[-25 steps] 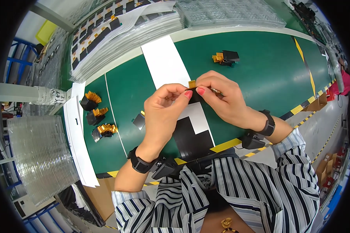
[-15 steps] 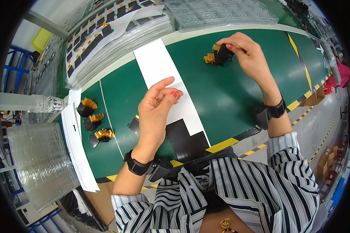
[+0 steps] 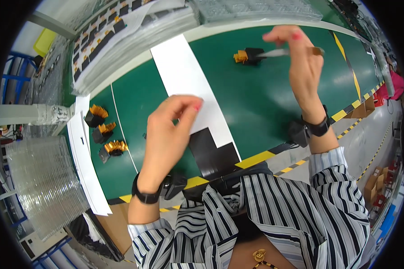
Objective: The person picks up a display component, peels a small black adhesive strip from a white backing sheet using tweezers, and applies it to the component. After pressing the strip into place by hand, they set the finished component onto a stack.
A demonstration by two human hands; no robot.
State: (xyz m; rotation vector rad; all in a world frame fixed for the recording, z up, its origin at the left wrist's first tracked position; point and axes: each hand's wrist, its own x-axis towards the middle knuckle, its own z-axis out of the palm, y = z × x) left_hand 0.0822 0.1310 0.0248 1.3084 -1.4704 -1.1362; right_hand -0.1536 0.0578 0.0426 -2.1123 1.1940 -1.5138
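Note:
My right hand (image 3: 304, 65) is raised over the far right of the green table, closed on a thin grey strip with a brownish end (image 3: 276, 53), blurred by motion. Its grey tip reaches toward a small pile of black pieces with orange-gold tabs (image 3: 249, 56) lying on the table. Over the white sheet's left edge (image 3: 179, 67), my left hand (image 3: 168, 130) has thumb and forefinger pinched together, and nothing shows between them. A black L-shaped sheet (image 3: 213, 154) lies beside that hand, at the table's near edge. A small dark piece (image 3: 144, 135) is mostly hidden behind the left hand.
Three clusters of black pieces with gold tabs (image 3: 114, 147) sit at the left. Stacked clear trays (image 3: 139, 49) holding similar parts stand at the back left, and more clear trays (image 3: 256, 12) lie behind. Yellow-black tape (image 3: 256, 159) marks the near edge.
My right hand has moved right and slightly away, taking the thin strip from the pile. My left hand has shifted left and closed from loosely curled fingers into a pinch.

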